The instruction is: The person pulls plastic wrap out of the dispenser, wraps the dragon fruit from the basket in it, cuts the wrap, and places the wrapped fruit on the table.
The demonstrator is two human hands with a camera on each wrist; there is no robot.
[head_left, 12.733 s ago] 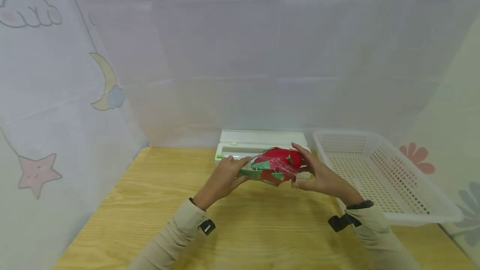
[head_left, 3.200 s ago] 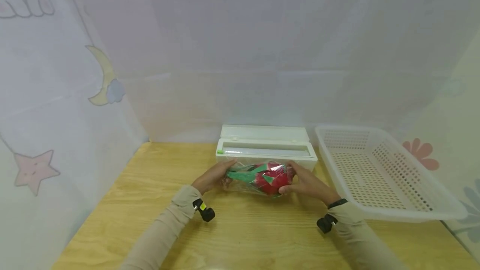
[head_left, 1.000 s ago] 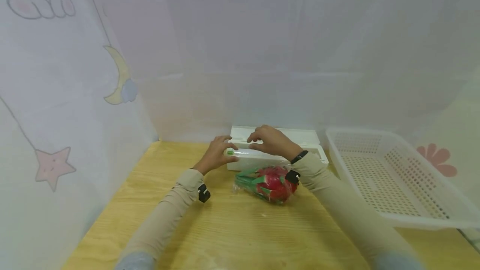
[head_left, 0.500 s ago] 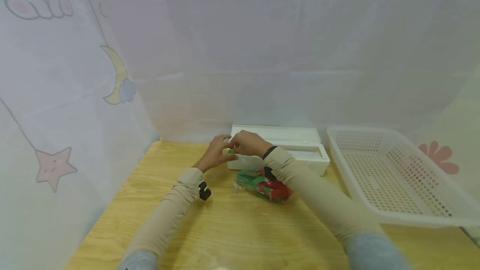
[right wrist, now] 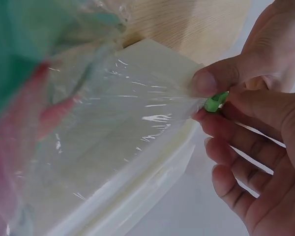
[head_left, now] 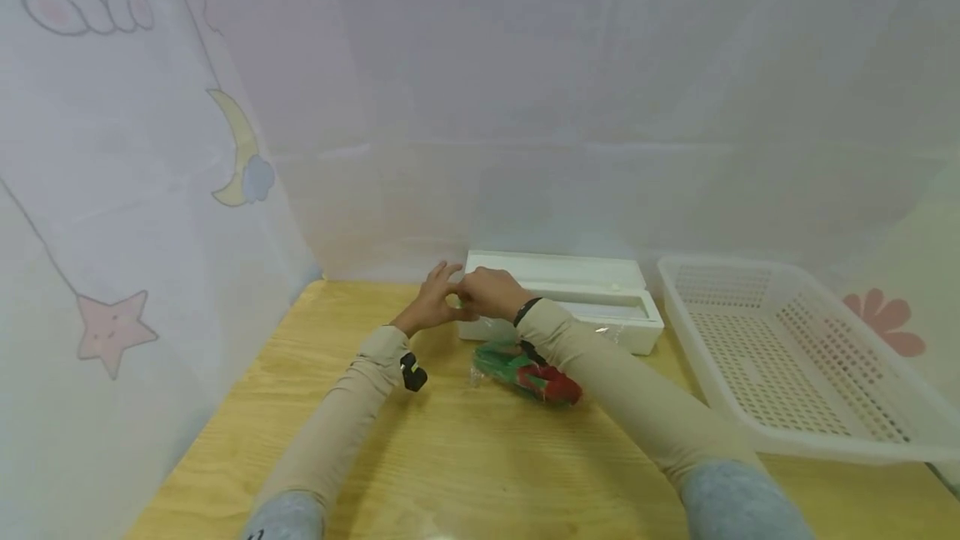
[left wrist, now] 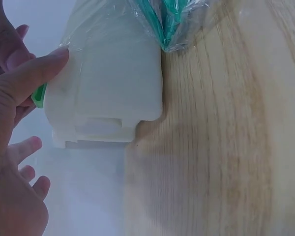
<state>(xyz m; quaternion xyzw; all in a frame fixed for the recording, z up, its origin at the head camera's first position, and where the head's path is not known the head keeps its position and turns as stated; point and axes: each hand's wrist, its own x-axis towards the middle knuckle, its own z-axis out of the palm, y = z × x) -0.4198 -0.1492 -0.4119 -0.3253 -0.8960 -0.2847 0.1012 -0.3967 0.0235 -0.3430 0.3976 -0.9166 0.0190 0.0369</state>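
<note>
1. We are seeing a red-and-green bundle lying on the wooden table, just below the center of the head view, with the right sleeve partly covering it.
2. Its rounded red end is pointing toward the lower right, while flat green, leaf-like strips are running toward the upper left.
3. Clear film is wrapping it loosely, crinkling and catching bright glints; in the left wrist view we are seeing a green tip inside that wrap at the top.
4. In the right wrist view the bundle is filling the left side, blurred, and the film is stretching across to the right in tight creases.
5. Behind it in the head view, a long white box is sitting with its lid lifted back.
6. At the box's left end, our right hand is pinching a small green tab between thumb and finger.
7. Our left hand is resting its thumb along that same end, its other fingers spreading loosely.
8. A white perforated basket is standing at the right.
</note>
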